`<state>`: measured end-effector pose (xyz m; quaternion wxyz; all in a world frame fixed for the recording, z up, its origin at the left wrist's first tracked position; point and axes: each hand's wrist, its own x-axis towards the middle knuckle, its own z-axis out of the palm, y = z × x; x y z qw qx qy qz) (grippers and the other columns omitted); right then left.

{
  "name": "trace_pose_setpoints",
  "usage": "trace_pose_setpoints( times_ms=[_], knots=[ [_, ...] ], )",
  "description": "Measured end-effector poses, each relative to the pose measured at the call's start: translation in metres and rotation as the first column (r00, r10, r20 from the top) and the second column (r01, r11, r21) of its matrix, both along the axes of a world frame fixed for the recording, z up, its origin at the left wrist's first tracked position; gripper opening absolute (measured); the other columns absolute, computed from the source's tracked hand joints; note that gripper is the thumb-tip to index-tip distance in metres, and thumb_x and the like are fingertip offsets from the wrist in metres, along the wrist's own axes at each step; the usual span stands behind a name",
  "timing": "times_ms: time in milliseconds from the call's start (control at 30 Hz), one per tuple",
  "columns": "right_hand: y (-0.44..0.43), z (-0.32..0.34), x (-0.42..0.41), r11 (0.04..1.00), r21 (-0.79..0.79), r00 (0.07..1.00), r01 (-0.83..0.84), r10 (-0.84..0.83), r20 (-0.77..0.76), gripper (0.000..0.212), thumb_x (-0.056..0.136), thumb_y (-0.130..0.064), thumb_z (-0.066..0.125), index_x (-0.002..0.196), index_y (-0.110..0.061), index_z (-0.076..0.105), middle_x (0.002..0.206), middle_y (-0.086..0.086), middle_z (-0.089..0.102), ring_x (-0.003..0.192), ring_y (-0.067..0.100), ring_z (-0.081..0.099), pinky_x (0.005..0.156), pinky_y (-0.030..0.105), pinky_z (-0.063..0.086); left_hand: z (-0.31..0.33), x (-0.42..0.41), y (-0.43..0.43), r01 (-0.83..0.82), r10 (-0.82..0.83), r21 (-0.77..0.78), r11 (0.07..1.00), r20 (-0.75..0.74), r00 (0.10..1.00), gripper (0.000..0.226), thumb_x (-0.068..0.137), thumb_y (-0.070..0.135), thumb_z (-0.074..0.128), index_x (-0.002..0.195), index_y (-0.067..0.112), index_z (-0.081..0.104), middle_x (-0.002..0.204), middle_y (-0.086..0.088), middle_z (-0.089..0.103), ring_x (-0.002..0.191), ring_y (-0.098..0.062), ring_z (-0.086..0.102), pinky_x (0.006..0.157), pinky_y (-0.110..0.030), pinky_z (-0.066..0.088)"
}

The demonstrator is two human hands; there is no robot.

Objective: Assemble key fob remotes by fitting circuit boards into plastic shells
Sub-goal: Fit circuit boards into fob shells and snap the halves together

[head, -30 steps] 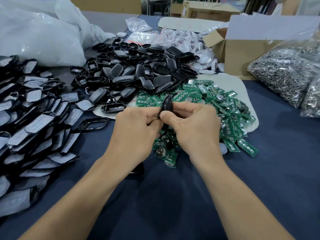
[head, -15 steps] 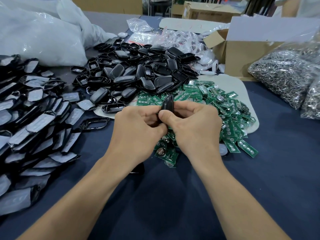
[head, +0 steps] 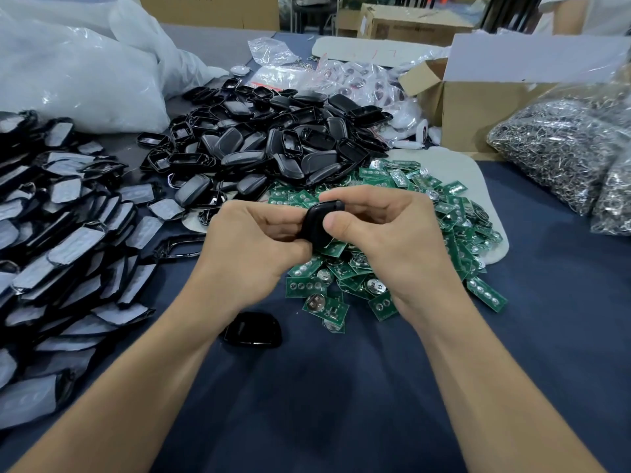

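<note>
Print on cardboard box (head: 211,8) at far edge cut off, not readable. One loose shell (head: 252,331) seen lying on blue table (head: 341,404), toward front edge. One black shell (head: 316,221) gripped by left hand (head: 249,257) and right hand (head: 389,240), fingers curled round it, held over green circuit boards (head: 485,295); boards heaped, not countable.

Dark blue cloth table cover (head: 341,404), with bulky white plastic sacks (head: 78,76) at far left, an open brown cardboard box (head: 478,107) at far right, and clear bags of silver metal rings (head: 553,148) just beside the box.
</note>
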<state>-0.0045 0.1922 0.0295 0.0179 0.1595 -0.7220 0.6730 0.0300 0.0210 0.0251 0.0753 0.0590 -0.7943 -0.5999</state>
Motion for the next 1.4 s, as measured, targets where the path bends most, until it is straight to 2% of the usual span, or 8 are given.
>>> trace_pose_setpoints(
  times_ms=[167,433,633,767,867,1033,1200,1400],
  knots=[
    [0.005,-0.002,-0.003,0.989,-0.099,0.989,-0.113,0.121,0.081,0.031,0.078,0.013,0.078,0.088,-0.017,0.082,0.081,0.003,0.079,0.075,0.012,0.072,0.073,0.023,0.056,-0.001,-0.001,-0.003,0.012,-0.013,-0.023,1.000,-0.022,1.000,0.043,0.073,-0.019,0.074,0.102,0.012,0.083,0.091,0.000,0.082,0.092,-0.016,0.079,0.091,-0.034,0.062],
    [0.008,-0.001,-0.005,0.993,-0.095,0.993,-0.070,0.079,0.091,0.032,0.080,0.007,0.080,0.085,-0.024,0.084,0.084,0.002,0.081,0.080,0.016,0.075,0.080,0.029,0.062,-0.002,-0.001,-0.001,0.026,-0.026,-0.015,1.000,-0.017,1.000,0.041,0.075,-0.012,0.079,0.103,0.018,0.084,0.092,0.004,0.082,0.093,-0.013,0.078,0.093,-0.037,0.061],
    [0.007,0.000,-0.005,0.993,-0.091,0.990,-0.069,0.079,0.114,0.031,0.082,0.007,0.078,0.088,-0.023,0.083,0.085,0.001,0.081,0.081,0.014,0.076,0.084,0.030,0.062,-0.002,-0.001,-0.002,0.081,-0.080,0.059,0.995,-0.021,0.997,0.044,0.076,-0.015,0.076,0.096,0.023,0.085,0.090,0.000,0.082,0.090,-0.016,0.079,0.089,-0.029,0.062],
    [0.008,0.001,-0.004,0.993,-0.100,0.989,-0.069,0.081,0.124,0.030,0.081,0.007,0.079,0.086,-0.023,0.083,0.085,0.003,0.081,0.080,0.016,0.076,0.081,0.030,0.062,-0.001,0.001,-0.001,0.117,-0.112,0.139,0.983,-0.043,0.993,0.034,0.081,0.002,0.083,0.092,0.033,0.085,0.087,0.000,0.082,0.085,-0.016,0.079,0.078,-0.022,0.061],
    [0.010,0.002,-0.004,0.993,-0.095,0.987,-0.070,0.083,0.135,0.027,0.081,0.005,0.080,0.085,-0.022,0.083,0.082,0.003,0.080,0.074,0.014,0.075,0.073,0.024,0.060,-0.002,0.000,0.000,0.098,-0.093,0.136,0.986,-0.046,0.995,0.028,0.083,0.010,0.084,0.093,0.036,0.084,0.085,0.000,0.081,0.083,-0.020,0.079,0.077,-0.026,0.063],
    [0.013,0.003,-0.005,0.998,-0.038,0.984,-0.056,0.061,0.170,0.021,0.079,0.003,0.082,0.084,-0.018,0.084,0.076,0.012,0.078,0.065,0.016,0.068,0.066,0.023,0.056,-0.003,0.000,0.001,0.159,-0.158,0.129,0.979,-0.017,0.987,0.031,0.084,0.004,0.080,0.094,0.034,0.083,0.087,-0.001,0.081,0.083,-0.018,0.079,0.073,-0.025,0.063],
    [0.014,0.002,-0.006,1.000,0.019,0.980,-0.015,0.011,0.198,0.016,0.072,-0.005,0.087,0.082,-0.017,0.085,0.075,0.018,0.076,0.062,0.022,0.066,0.066,0.030,0.058,-0.004,-0.001,0.001,0.187,-0.193,0.157,0.970,0.023,0.981,0.022,0.078,0.010,0.081,0.099,0.017,0.082,0.090,-0.006,0.081,0.083,-0.019,0.079,0.071,-0.028,0.064],
    [0.016,0.005,-0.006,0.994,0.042,0.970,-0.102,0.090,0.225,0.017,0.082,-0.001,0.082,0.083,-0.019,0.083,0.077,0.009,0.079,0.065,0.015,0.069,0.066,0.025,0.058,-0.004,-0.002,-0.001,0.181,-0.188,0.171,0.969,0.028,0.982,0.021,0.076,0.011,0.080,0.096,0.016,0.082,0.088,-0.005,0.081,0.080,-0.017,0.079,0.067,-0.025,0.063]
  ],
)
